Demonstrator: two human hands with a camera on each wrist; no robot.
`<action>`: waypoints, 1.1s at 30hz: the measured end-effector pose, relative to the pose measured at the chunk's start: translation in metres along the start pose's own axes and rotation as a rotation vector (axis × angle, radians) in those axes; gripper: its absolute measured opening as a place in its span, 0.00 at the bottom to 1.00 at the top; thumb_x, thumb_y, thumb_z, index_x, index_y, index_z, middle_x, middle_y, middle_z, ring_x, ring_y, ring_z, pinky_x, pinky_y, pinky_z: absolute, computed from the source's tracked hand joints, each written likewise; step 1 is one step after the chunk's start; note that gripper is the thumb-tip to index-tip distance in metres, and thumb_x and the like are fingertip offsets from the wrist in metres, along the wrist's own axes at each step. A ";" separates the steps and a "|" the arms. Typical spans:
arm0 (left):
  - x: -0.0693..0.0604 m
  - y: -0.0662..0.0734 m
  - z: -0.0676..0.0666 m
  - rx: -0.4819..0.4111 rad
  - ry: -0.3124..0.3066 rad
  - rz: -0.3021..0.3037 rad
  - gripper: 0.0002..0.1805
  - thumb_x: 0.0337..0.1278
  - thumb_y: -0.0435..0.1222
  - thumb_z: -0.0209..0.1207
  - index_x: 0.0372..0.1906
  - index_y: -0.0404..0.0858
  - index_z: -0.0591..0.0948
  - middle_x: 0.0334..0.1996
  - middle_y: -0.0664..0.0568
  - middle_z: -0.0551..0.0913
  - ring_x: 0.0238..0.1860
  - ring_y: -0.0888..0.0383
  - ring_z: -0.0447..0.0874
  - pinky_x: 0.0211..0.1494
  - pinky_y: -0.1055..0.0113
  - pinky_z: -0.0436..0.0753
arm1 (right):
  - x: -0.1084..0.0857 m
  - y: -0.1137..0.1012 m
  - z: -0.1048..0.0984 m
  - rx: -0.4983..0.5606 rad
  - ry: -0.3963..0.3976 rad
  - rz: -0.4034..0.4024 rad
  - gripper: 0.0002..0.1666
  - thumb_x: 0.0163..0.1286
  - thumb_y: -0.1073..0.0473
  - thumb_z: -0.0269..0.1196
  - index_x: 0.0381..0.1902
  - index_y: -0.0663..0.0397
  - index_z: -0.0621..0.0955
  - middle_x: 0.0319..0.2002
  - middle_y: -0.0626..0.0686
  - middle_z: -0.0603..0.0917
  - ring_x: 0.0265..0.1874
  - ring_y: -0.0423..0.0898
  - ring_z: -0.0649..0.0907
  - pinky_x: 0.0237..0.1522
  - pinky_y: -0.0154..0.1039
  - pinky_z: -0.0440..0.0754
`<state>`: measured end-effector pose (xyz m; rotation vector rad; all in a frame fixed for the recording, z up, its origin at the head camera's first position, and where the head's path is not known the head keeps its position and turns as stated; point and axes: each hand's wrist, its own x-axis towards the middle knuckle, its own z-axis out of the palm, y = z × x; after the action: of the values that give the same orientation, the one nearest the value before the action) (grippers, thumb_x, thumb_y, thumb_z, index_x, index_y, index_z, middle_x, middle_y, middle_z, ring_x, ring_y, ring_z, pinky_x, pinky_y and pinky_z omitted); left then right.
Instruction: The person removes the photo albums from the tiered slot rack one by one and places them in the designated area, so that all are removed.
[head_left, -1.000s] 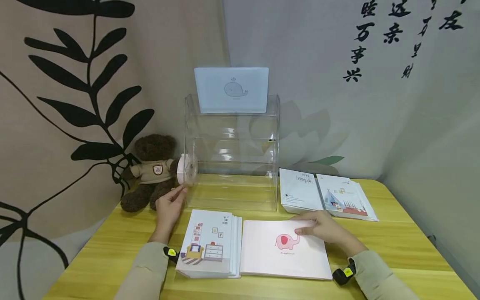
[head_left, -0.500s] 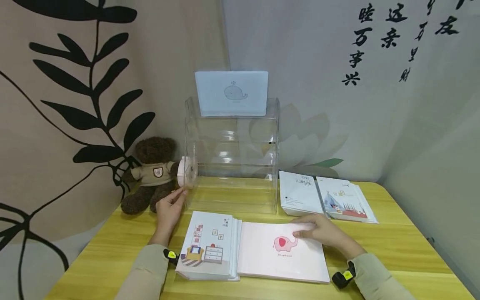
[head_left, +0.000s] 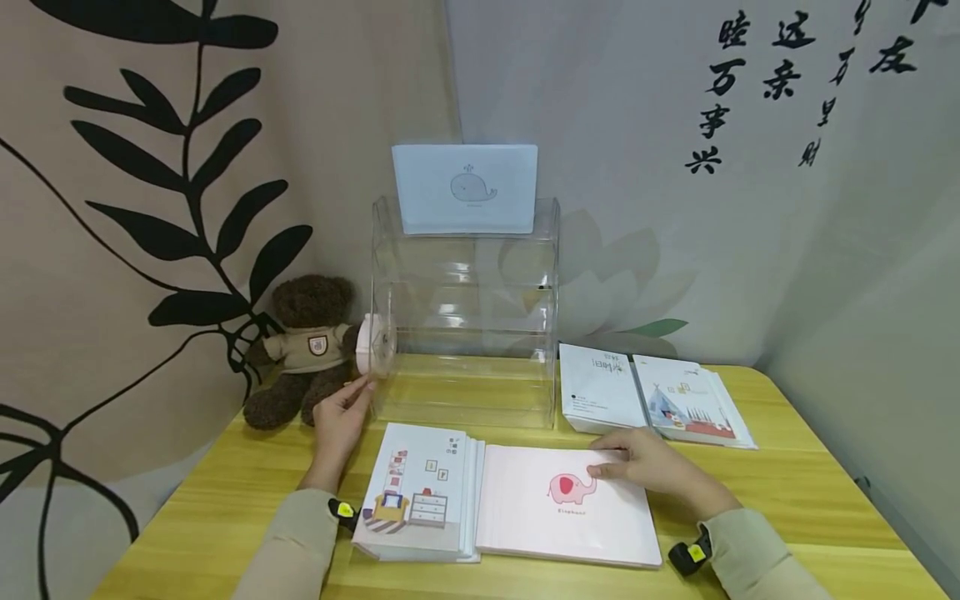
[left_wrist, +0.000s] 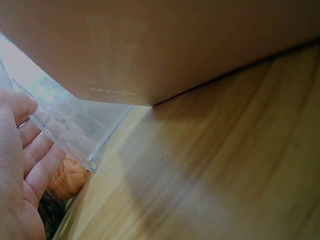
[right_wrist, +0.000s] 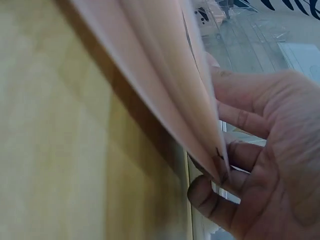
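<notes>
In the head view my right hand grips the far right corner of a pale pink notebook with an elephant on its cover, thumb on top. The right wrist view shows its fingers curled round the notebook's edge, the covers slightly parted. My left hand pinches the front left edge of a clear plastic rack; in the left wrist view its thumb lies at the panel's edge. Between the hands lies a stack of white booklets with a room drawing, right beside the notebook.
A whale-printed notebook stands on the rack's top tier. To the rack's left sits a brown teddy bear next to a pale octagonal object. More booklets lie at the right rear. An orange yarn-like ball shows beyond the rack.
The elephant notebook has shifted slightly left, closer to the booklet stack, with my right hand still on it. My left hand stays at the rack. The head view has tilted a little.
</notes>
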<state>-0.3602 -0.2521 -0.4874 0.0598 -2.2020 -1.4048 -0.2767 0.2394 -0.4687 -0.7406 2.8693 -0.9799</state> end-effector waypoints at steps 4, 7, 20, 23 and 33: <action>0.000 0.000 0.001 0.007 0.010 0.011 0.20 0.63 0.52 0.66 0.55 0.48 0.87 0.49 0.49 0.88 0.51 0.51 0.86 0.54 0.53 0.82 | 0.000 -0.002 -0.002 -0.025 -0.011 -0.022 0.20 0.65 0.41 0.71 0.48 0.46 0.88 0.45 0.41 0.87 0.47 0.43 0.82 0.53 0.49 0.80; 0.000 0.000 0.002 0.006 0.018 0.020 0.19 0.63 0.51 0.66 0.55 0.48 0.88 0.49 0.50 0.88 0.50 0.53 0.87 0.53 0.55 0.82 | -0.001 -0.004 -0.004 -0.026 -0.021 -0.023 0.20 0.66 0.41 0.70 0.48 0.46 0.88 0.47 0.42 0.87 0.48 0.44 0.82 0.53 0.46 0.80; 0.001 -0.002 0.001 0.000 0.020 0.019 0.21 0.63 0.52 0.66 0.55 0.47 0.88 0.49 0.48 0.88 0.52 0.50 0.86 0.56 0.53 0.81 | 0.007 -0.028 -0.029 -0.003 0.054 -0.215 0.16 0.73 0.50 0.65 0.54 0.48 0.85 0.49 0.50 0.87 0.47 0.47 0.85 0.52 0.55 0.83; 0.001 -0.002 0.001 0.002 0.024 0.012 0.21 0.63 0.53 0.66 0.55 0.47 0.88 0.49 0.48 0.88 0.51 0.51 0.86 0.56 0.53 0.81 | 0.016 -0.041 -0.041 -0.014 0.089 -0.269 0.17 0.73 0.52 0.65 0.56 0.48 0.84 0.51 0.50 0.87 0.49 0.48 0.85 0.52 0.55 0.83; 0.001 0.000 0.003 0.005 0.048 0.011 0.18 0.63 0.49 0.67 0.53 0.46 0.89 0.44 0.49 0.90 0.46 0.56 0.87 0.44 0.79 0.77 | 0.083 -0.088 -0.104 -0.059 0.197 -0.432 0.25 0.72 0.58 0.66 0.65 0.53 0.78 0.57 0.54 0.84 0.56 0.52 0.83 0.57 0.52 0.80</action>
<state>-0.3619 -0.2502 -0.4880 0.0827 -2.1633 -1.3784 -0.3303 0.2011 -0.3232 -1.3853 2.9766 -1.0596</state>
